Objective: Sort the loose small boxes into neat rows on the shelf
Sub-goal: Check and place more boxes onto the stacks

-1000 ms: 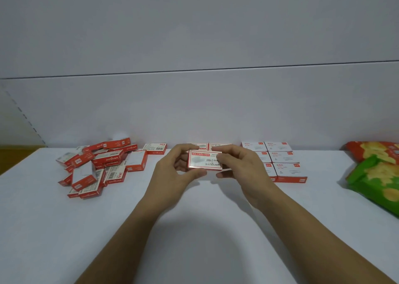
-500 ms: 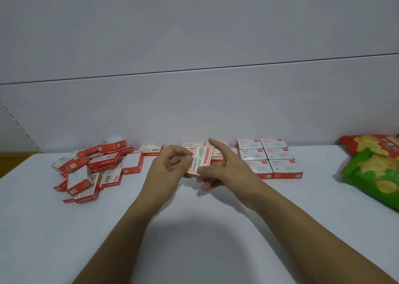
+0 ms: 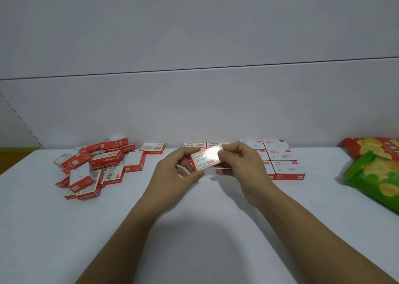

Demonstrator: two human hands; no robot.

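A small red-and-white box is held above the white shelf, between both hands. My left hand pinches its left end with thumb and fingers. My right hand grips its right end. The box's printed face points up at me and is tilted. A loose heap of red boxes lies at the left. Two boxes stand side by side against the back wall behind my hands. A neat block of white-topped boxes sits to the right.
A single box lies near the back wall, right of the heap. Green and red snack bags lie at the far right edge. The shelf's back wall rises just behind the rows.
The box has been turned between my fingers: first flat and upside down, then on edge, now face up with the print readable. Both hands stayed near the same spot.
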